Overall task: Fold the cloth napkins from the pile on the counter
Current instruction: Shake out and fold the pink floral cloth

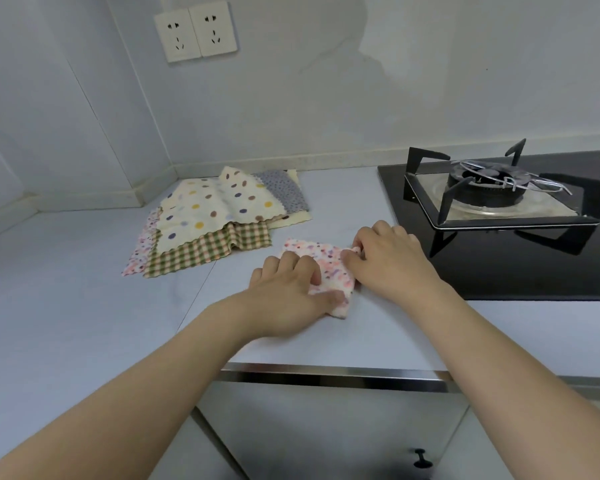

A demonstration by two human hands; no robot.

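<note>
The pale grey kitchen counter (pixel 84 306) fills the middle of the view, with a grey-blue wall behind it. At 2 o'clock a black glass gas hob (pixel 534 265) is set in the counter, carrying a black metal pot stand (pixel 499 202) around one burner; its near-left corner lies just beside the right hand, and nothing stands between the two. Below the counter edge, at 6 o'clock, runs a grey cabinet front (pixel 326 427) with a small black knob (pixel 421 459).

At 10 o'clock lies the loose pile of unfolded cloth napkins (pixel 215 220): a cream napkin with coloured dots (pixel 205 209) on top, a green-and-pink checked napkin (pixel 208 252) under it, a grey napkin with small spots (pixel 284 192) at the far side, and a pink-speckled one showing at the pile's left edge. The pile is near the hands but apart from them.

At the centre lies a small folded white napkin with pink and purple speckles (pixel 329 268), flat on the counter. The left hand (pixel 288 292) rests on its near-left part, fingers curled, thumb on the near corner. The right hand (pixel 388 261) pinches its far-right corner between thumb and fingers.

At 11 o'clock, two white wall sockets (pixel 196 31) sit side by side.
</note>
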